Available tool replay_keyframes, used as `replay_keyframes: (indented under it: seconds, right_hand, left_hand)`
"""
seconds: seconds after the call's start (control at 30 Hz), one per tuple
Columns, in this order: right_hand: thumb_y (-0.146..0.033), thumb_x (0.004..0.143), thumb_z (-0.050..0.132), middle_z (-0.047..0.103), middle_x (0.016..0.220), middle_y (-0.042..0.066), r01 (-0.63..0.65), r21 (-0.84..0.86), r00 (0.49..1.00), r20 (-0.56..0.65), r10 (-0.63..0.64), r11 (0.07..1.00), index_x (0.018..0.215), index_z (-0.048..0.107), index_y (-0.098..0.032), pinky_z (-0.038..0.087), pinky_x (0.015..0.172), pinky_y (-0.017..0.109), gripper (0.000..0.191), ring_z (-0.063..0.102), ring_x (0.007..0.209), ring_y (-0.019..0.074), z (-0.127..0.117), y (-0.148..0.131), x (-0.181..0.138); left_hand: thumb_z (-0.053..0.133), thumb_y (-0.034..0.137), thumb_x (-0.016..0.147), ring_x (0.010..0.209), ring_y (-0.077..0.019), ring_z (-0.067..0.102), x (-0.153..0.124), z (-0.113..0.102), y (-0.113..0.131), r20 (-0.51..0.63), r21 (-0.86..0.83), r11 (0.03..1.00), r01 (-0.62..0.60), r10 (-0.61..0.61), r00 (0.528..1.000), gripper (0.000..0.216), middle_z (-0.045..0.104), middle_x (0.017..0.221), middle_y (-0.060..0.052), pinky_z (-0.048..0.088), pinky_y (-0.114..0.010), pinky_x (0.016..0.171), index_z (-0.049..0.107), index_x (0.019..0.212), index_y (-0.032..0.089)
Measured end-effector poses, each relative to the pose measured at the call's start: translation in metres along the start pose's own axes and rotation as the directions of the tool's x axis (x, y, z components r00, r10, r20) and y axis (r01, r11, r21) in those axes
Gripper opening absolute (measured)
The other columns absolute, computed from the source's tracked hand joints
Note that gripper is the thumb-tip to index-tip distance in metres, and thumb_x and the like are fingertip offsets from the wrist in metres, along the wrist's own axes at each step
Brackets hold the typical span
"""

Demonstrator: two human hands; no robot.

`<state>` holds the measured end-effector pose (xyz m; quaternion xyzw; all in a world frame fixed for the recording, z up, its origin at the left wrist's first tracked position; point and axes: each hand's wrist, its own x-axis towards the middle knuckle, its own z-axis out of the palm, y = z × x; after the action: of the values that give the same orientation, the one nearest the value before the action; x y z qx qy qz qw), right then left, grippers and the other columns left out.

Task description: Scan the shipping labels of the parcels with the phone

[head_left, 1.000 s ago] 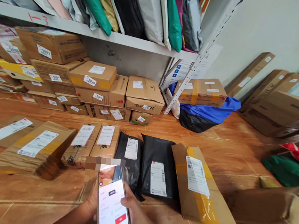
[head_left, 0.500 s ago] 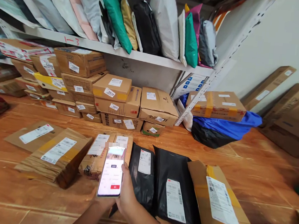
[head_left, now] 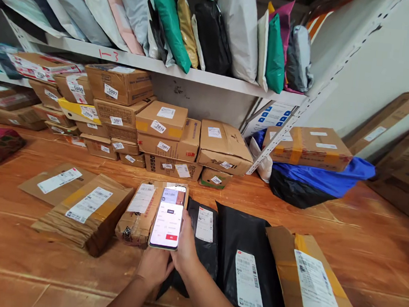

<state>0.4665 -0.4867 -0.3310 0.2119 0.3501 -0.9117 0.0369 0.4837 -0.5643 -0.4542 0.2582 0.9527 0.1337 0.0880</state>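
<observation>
Both hands are wrapping around a phone [head_left: 168, 217], my left hand [head_left: 153, 267] cupping it from below and my right hand [head_left: 185, 248] closing on its right edge, so the lit screen is facing me. Just under the phone, a small taped carton [head_left: 140, 212] is lying on the wooden floor [head_left: 16, 261]. Right beside my right hand, a black mailer bag [head_left: 204, 235] is resting, its white label facing up.

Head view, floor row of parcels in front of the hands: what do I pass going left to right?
Flat cardboard envelope → paper-wrapped box → small taped box → phone → small black bag → large black bag → brown taped parcel.
</observation>
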Motion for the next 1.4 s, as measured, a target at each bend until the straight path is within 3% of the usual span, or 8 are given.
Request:
replay_keyframes:
  seconds: [0.17, 0.8, 0.93, 1.1, 1.27, 1.4]
  right_hand:
    - [-0.064, 0.050, 0.072, 0.072, 0.112, 0.008, -0.006, 0.004, 1.000, 0.001, 0.006, 1.000, 0.109, 0.057, -0.016, 0.058, 0.073, 0.035, 0.077, 0.064, 0.105, 0.0301, 0.001, 0.001, -0.004]
    - [-0.063, 0.051, 0.073, 0.074, 0.110, 0.009, -0.003, 0.010, 1.000, 0.014, 0.002, 1.000, 0.110, 0.058, -0.014, 0.057, 0.076, 0.035, 0.078, 0.065, 0.104, 0.0289, -0.002, -0.003, -0.007]
    - [-0.062, 0.054, 0.072, 0.075, 0.106, 0.007, 0.008, 0.005, 0.999, 0.031, -0.009, 1.000, 0.110, 0.059, -0.014, 0.057, 0.073, 0.033, 0.075, 0.067, 0.098, 0.0272, -0.002, -0.003, -0.006]
    - [-0.060, 0.056, 0.072, 0.077, 0.098, 0.005, 0.028, -0.008, 1.000, 0.011, -0.028, 1.000, 0.106, 0.063, -0.014, 0.056, 0.067, 0.030, 0.069, 0.069, 0.083, 0.0236, -0.002, 0.000, 0.000]
    - [-0.060, 0.053, 0.074, 0.077, 0.092, 0.003, 0.023, -0.021, 0.999, -0.031, -0.023, 1.000, 0.096, 0.067, -0.015, 0.054, 0.058, 0.026, 0.062, 0.068, 0.066, 0.0186, -0.004, 0.004, 0.006]
    - [-0.060, 0.055, 0.074, 0.077, 0.087, 0.003, 0.016, -0.020, 1.000, -0.020, -0.016, 1.000, 0.099, 0.067, -0.015, 0.054, 0.058, 0.026, 0.064, 0.068, 0.066, 0.0191, -0.004, 0.004, 0.006]
  left_hand:
    - [0.044, 0.028, 0.086, 0.130, -0.0407, 0.043, 0.001, 0.003, -0.001, -0.004, 0.019, 1.000, -0.003, 0.003, 1.000, 0.045, 0.052, 0.136, -0.023, 0.033, -0.058, 0.108, 0.062, 0.122, 0.009]
    - [0.041, 0.027, 0.087, 0.130, -0.0417, 0.043, 0.001, -0.002, 0.001, 0.047, 0.070, 0.997, 0.012, -0.015, 0.999, 0.051, 0.051, 0.135, -0.025, 0.030, -0.059, 0.109, 0.053, 0.132, 0.005]
    - [0.043, 0.027, 0.087, 0.127, -0.0430, 0.045, 0.000, -0.006, 0.004, 0.039, 0.082, 0.996, 0.024, -0.027, 0.999, 0.050, 0.053, 0.134, -0.026, 0.030, -0.061, 0.108, 0.055, 0.130, 0.005]
    - [0.043, 0.031, 0.088, 0.111, -0.0427, 0.059, 0.000, -0.006, 0.005, 0.037, 0.071, 0.997, 0.027, -0.030, 0.999, 0.044, 0.066, 0.114, -0.026, 0.042, -0.058, 0.097, 0.065, 0.115, 0.004]
    - [0.042, 0.028, 0.088, 0.118, -0.0374, 0.056, 0.000, -0.003, 0.002, 0.010, 0.049, 0.999, 0.010, -0.010, 1.000, 0.042, 0.064, 0.122, -0.021, 0.041, -0.052, 0.101, 0.063, 0.119, 0.008]
    - [0.044, 0.027, 0.086, 0.116, -0.0385, 0.056, 0.000, -0.001, 0.001, -0.009, 0.035, 0.999, 0.014, -0.014, 1.000, 0.042, 0.064, 0.121, -0.021, 0.042, -0.054, 0.099, 0.064, 0.117, 0.009]
